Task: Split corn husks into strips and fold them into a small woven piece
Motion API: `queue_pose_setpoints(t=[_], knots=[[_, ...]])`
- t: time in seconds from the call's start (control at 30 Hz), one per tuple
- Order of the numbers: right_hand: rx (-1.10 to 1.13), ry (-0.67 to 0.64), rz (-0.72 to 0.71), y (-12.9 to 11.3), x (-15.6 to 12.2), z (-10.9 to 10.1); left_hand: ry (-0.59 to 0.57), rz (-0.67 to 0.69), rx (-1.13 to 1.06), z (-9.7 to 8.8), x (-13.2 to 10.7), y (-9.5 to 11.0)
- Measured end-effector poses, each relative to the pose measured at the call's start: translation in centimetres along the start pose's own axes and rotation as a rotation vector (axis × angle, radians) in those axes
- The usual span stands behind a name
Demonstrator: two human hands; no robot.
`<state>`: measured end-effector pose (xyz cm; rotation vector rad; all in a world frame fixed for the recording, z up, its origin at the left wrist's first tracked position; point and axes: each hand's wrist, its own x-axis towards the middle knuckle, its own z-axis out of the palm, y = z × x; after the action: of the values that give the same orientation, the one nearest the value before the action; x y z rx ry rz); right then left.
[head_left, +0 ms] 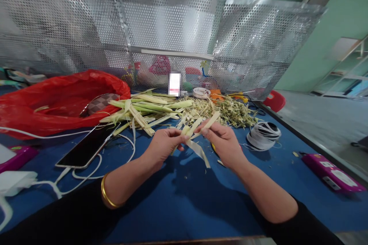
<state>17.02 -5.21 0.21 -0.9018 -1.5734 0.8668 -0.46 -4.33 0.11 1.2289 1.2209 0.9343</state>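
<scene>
My left hand (163,143) pinches the lower ends of a few pale strips of dried plant leaf, which look like corn husk. My right hand (222,141) grips one of the pale husk strips (212,120) between thumb and fingers, a little to the right. A loose husk strip (199,152) hangs down between the hands. Just beyond lie a heap of longer pale green husks and stalks (155,105) and a pile of dry greenish sprigs (237,111). A spool of white string (263,136) stands to the right of my right hand.
On the left are a red plastic bag (66,92), a phone (87,149) with a white cable (97,176), and a white charger (17,183). A purple box (333,172) lies at the right. A perforated metal screen (172,26) rises behind the blue table (184,214).
</scene>
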Motion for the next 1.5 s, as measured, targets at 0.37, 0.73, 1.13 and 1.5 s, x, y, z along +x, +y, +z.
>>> queue_pose_setpoints(t=[0.37,0.73,1.13,1.5], knots=[[-0.115,-0.218,0.202,-0.2,0.2,-0.5,0.037,-0.008,0.020,0.2,0.3,-0.4],[-0.121,-0.342,0.296,0.3,0.2,-0.5,0.028,-0.014,0.055,0.4,-0.2,0.1],[-0.242,-0.315,0.288,0.6,0.1,-0.2,-0.018,0.045,0.091,0.6,-0.3,-0.4],[-0.474,-0.074,0.170,0.7,-0.3,0.2,-0.097,0.232,0.279,0.6,-0.3,-1.6]])
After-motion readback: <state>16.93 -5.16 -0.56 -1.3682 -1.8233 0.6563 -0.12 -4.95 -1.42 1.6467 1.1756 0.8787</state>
